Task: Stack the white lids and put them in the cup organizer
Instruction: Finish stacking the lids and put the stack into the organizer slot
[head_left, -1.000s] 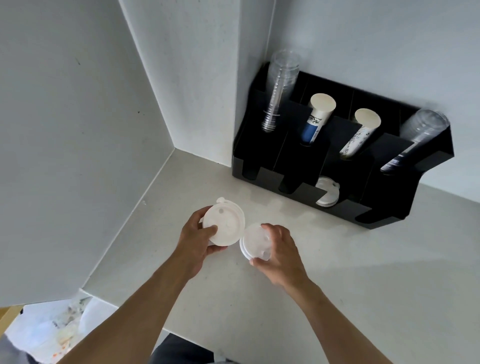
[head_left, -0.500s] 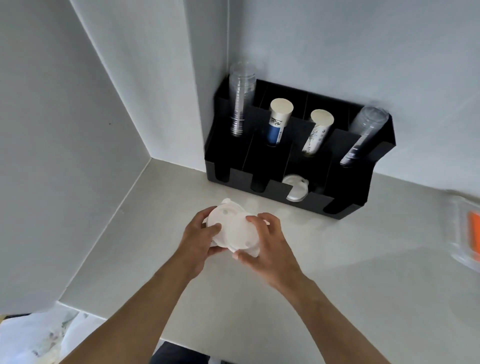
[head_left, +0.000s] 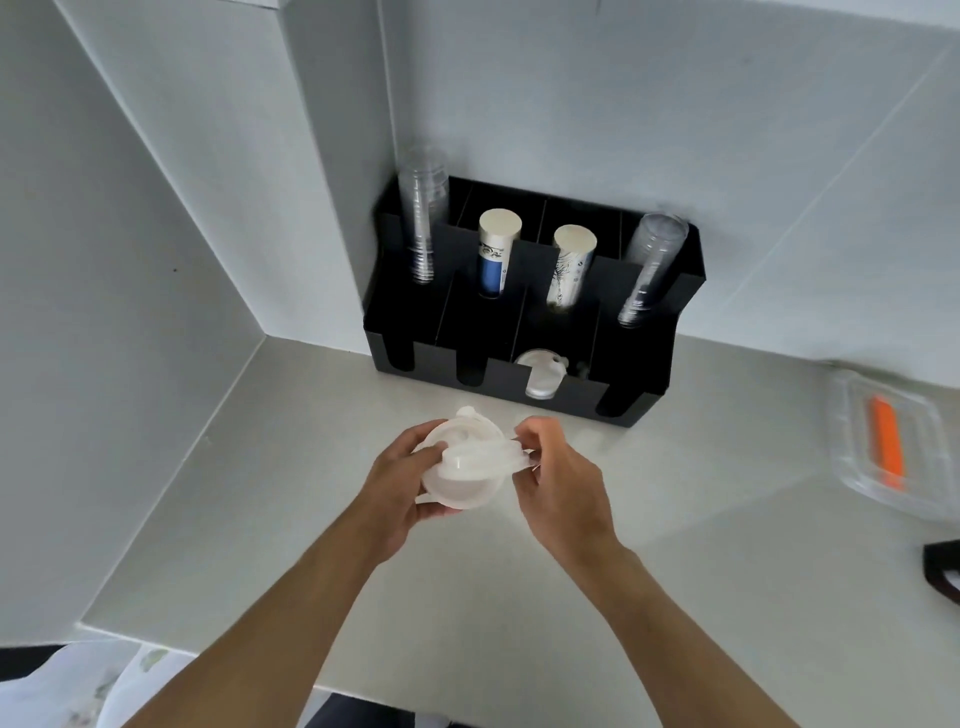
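Now both hands (head_left: 400, 483) (head_left: 558, 488) grip the white lids (head_left: 462, 467) together.

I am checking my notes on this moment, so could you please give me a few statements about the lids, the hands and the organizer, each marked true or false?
1. Both the left hand and the right hand hold the white lids. True.
2. The held lids rest on the counter. False: they are held above it.
3. The black cup organizer already has a white lid in a front slot. True.
4. The organizer holds four stacks of clear cups. False: two clear stacks at its ends, two paper cup stacks between.
5. An orange item lies in a clear container at the right. True.
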